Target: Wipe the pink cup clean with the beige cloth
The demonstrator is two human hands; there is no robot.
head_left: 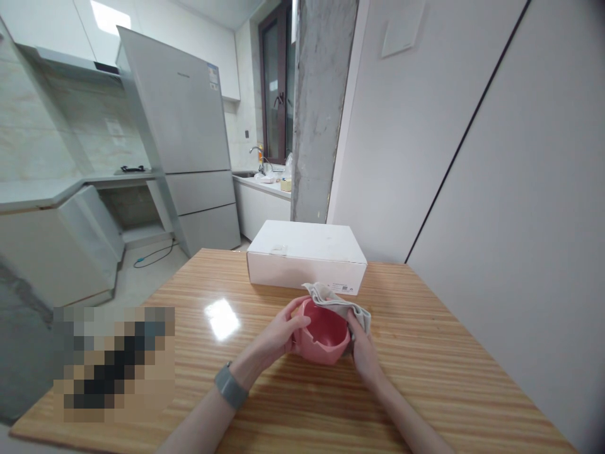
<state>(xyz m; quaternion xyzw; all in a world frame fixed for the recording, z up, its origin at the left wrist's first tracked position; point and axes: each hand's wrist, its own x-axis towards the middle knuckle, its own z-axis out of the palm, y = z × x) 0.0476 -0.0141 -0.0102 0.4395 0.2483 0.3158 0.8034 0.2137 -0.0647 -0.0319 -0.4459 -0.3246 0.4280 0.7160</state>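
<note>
A pink faceted bowl [326,343] with a small notch in its rim is tilted so that its hollow inside faces me. My left hand [282,331] grips its left side, thumb over the rim and fingers round the outside. A folded light grey cloth [338,304] lies over the far and right rim. My right hand [363,347] is closed on the cloth at the bowl's right side, thumb on top; its other fingers are mostly hidden behind the cloth and bowl. Whether the bowl's base touches the table cannot be made out.
A white box [307,243] stands on the wooden table [416,378] just beyond the bowl. At the table's left, a dark item is blurred by pixelation. A wall [496,157] borders the right side; a fridge [189,126] and kitchen counter [42,192] stand behind to the left.
</note>
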